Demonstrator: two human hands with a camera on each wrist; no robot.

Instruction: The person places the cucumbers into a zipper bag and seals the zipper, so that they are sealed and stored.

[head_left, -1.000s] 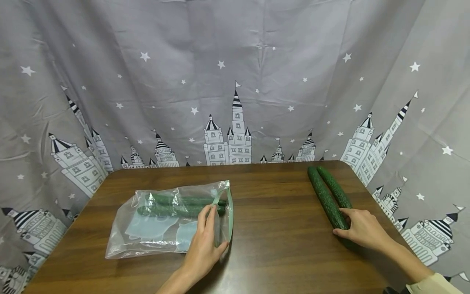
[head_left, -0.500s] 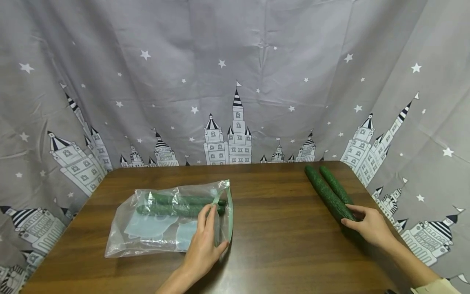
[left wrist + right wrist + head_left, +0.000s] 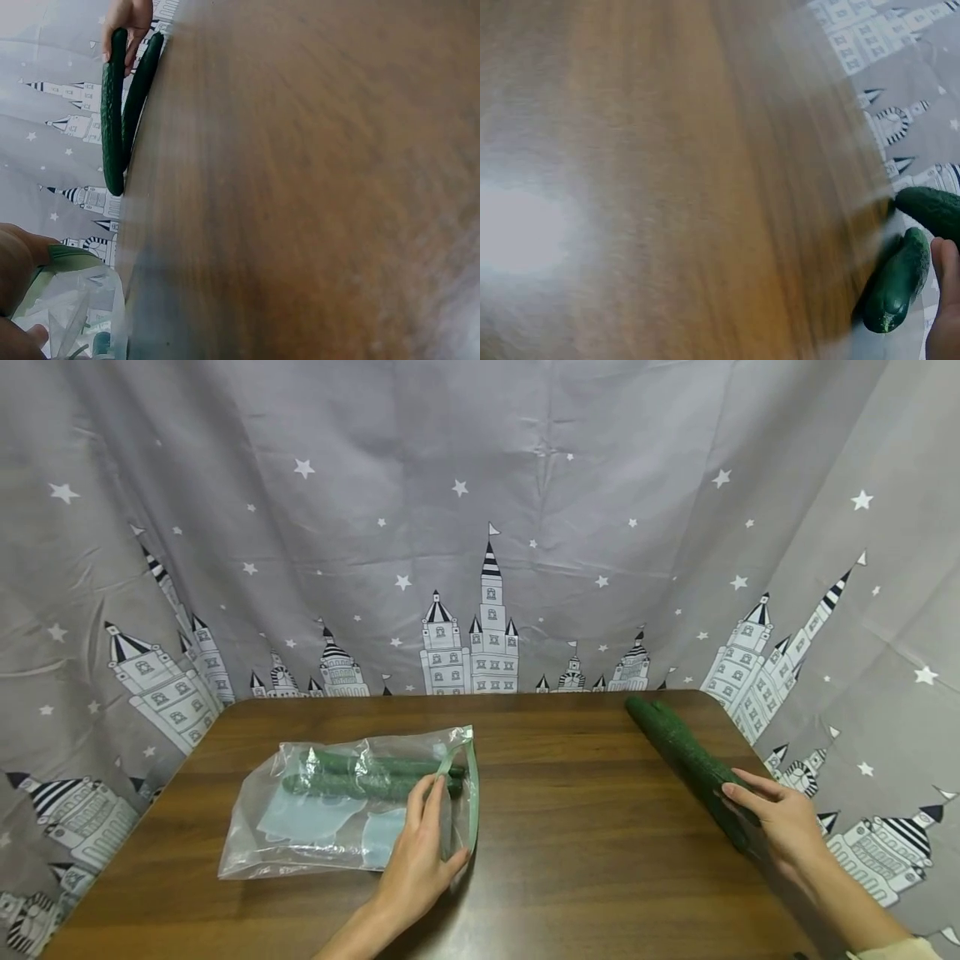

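Right fingers (image 3: 741,795) round cucumber (image 3: 696,755), left fingers (image 3: 432,810) round bag edge (image 3: 474,797), wooden table (image 3: 592,827), starry grey curtain (image 3: 480,452).

On my monitor I count two bagged cucumbers (image 3: 352,787) and two unbagged cucumbers (image 3: 112,112), four in all, plus one clear bag (image 3: 311,823), one left hand (image 3: 417,863), one right hand (image 3: 786,823) and one wooden table (image 3: 577,852).

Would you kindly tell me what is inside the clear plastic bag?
Two cucumbers show through the plastic bag; the left hand covers part of it near the opening, so anything behind there is hidden.
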